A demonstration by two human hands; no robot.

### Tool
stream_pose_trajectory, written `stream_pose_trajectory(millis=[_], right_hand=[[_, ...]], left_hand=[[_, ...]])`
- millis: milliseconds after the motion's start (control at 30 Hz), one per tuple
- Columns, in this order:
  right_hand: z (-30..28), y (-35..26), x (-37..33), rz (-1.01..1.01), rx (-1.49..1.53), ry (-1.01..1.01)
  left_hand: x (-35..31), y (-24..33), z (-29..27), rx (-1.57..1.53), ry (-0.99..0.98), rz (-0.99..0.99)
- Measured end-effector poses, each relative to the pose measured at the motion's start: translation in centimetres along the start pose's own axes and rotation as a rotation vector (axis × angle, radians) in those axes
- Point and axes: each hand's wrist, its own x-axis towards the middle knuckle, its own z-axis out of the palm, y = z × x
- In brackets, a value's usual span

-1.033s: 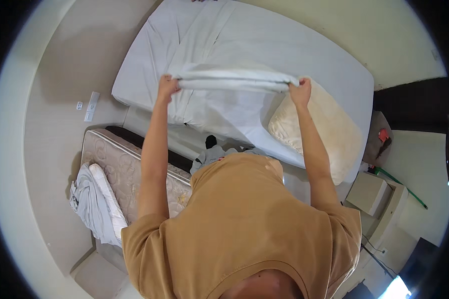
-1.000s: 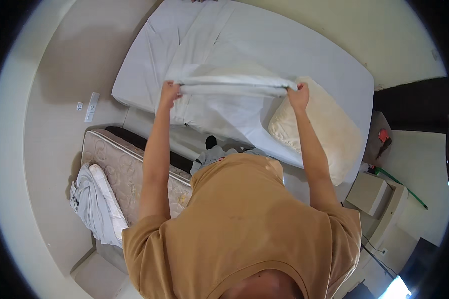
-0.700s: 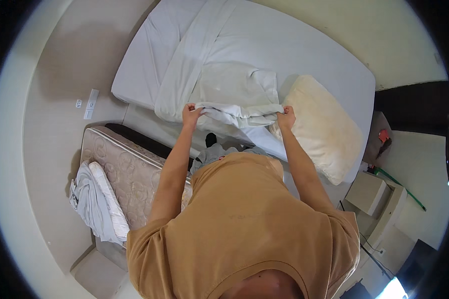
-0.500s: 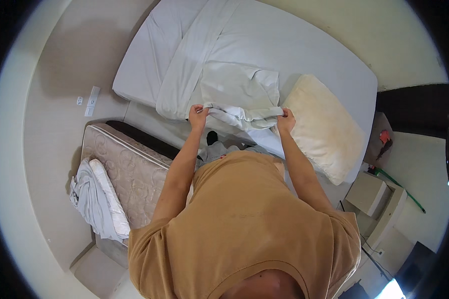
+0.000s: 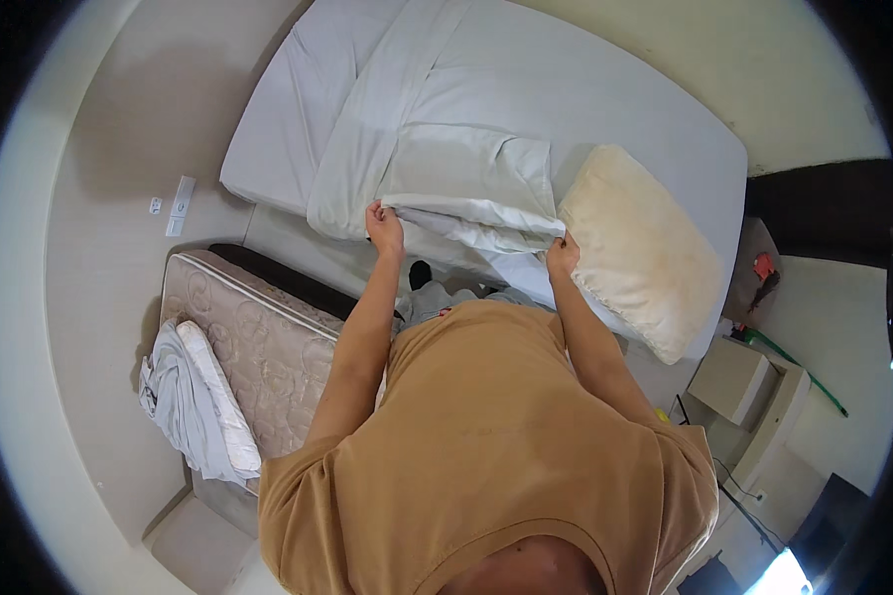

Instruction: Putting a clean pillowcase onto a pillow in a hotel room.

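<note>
A white pillowcase (image 5: 466, 169) lies partly flat on the bed, its near edge lifted and stretched between my hands. My left hand (image 5: 385, 228) is closed on one corner of that edge. At the other corner, my right hand (image 5: 563, 256) pinches the cloth, close beside the cream pillow (image 5: 645, 253). Between my hands the mouth of the pillowcase gapes, showing a shaded fold inside. The pillow has no cover on it and rests slantwise on the mattress.
The bed (image 5: 585, 94) has a pale sheet, with a folded white sheet (image 5: 352, 149) across its left part. At the left, a patterned mattress (image 5: 253, 327) bears a crumpled grey cloth (image 5: 184, 397). Beige drawers (image 5: 729, 382) stand at the right, near a green stick (image 5: 804, 372).
The bunched near edge of the pillowcase has been spread and pulled straighter. My left hand has shifted slightly left, and my right hand slightly down toward me.
</note>
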Motion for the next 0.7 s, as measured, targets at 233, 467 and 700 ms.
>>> stream_pose_trajectory(millis=[233,467,700], right_hand=[[1.9,4.0,2.4,0.25,0.444,0.017],[1.2,3.7,5.7,0.672,0.667,-0.108],[-5.0,-4.6,5.6,0.823,0.955,-0.906]], left_hand=[[-1.4,2.7,2.1,-0.013,-0.379,-0.076],[0.2,3.9,0.2,0.715,-0.54,-0.137],[2.6,3.6,-2.3,-0.222,-0.31,-0.732]])
